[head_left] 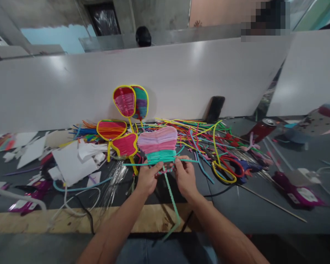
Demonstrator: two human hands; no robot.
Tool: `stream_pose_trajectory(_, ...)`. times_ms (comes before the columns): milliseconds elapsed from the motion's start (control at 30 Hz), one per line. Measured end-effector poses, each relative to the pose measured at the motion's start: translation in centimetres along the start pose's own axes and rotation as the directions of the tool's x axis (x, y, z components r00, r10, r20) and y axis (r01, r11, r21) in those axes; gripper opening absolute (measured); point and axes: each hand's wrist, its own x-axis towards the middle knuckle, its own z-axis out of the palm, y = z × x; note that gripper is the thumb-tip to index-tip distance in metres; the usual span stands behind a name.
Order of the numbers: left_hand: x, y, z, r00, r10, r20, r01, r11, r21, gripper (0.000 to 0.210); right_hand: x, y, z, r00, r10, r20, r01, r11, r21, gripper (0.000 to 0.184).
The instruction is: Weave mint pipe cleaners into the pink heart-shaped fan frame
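A fan shape woven from pipe cleaners (160, 141) is held up over the desk, banded lilac, pink and teal from top to bottom. My left hand (149, 176) pinches its lower left edge, the thumb on the teal rows. At the lower right edge, my right hand (184, 174) has its fingertips closed on the frame by a teal strand. Loose teal pipe cleaner ends (133, 164) stick out to both sides. A twisted pale green stem (171, 192) hangs down between my hands and bends near its end. Part of the bottom frame is hidden by my fingers.
Several yellow-rimmed pipe cleaner fans (124, 102) stand or lie behind and left. Loose pipe cleaners (200, 135) cover the back right, with red-handled scissors (231, 167) nearby. A phone (215, 109) leans on the white partition (167, 80). A can (264, 129) stands right; papers (73, 161) lie left.
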Motion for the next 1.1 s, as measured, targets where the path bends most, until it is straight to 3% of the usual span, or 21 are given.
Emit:
stream_pose_trajectory(100,0.3,-0.2,-0.3,0.997,0.03,-0.074,-0.031,1.0,-0.005,0.029,0.0,-0.1,0.2,0.99,0.106,0.089,-0.116,0.987,0.11,0.023)
stream_pose_trajectory(300,-0.4,0.1,-0.4,0.992,0.05,-0.119,-0.039,0.995,0.092,0.024,-0.3,-0.4,0.4,0.952,0.253,0.172,-0.277,0.951,0.134,0.025)
stream_pose_trajectory(767,-0.9,-0.1,-1.5,0.969,0.115,-0.219,-0.051,0.959,0.279,0.025,-0.3,-1.0,0.2,0.929,0.337,0.153,-0.356,0.926,0.123,0.021)
stream_pose_trajectory(1000,-0.8,0.7,-1.1,0.946,0.148,-0.29,-0.067,0.96,0.271,0.026,0.1,-0.9,-0.7,0.94,0.296,0.172,-0.288,0.955,-0.071,0.023)
stream_pose_trajectory(1100,-0.7,1.0,-0.8,0.945,0.143,-0.293,-0.064,0.963,0.262,0.022,0.1,-0.8,-0.7,0.941,0.279,0.194,-0.273,0.96,-0.059,0.022)
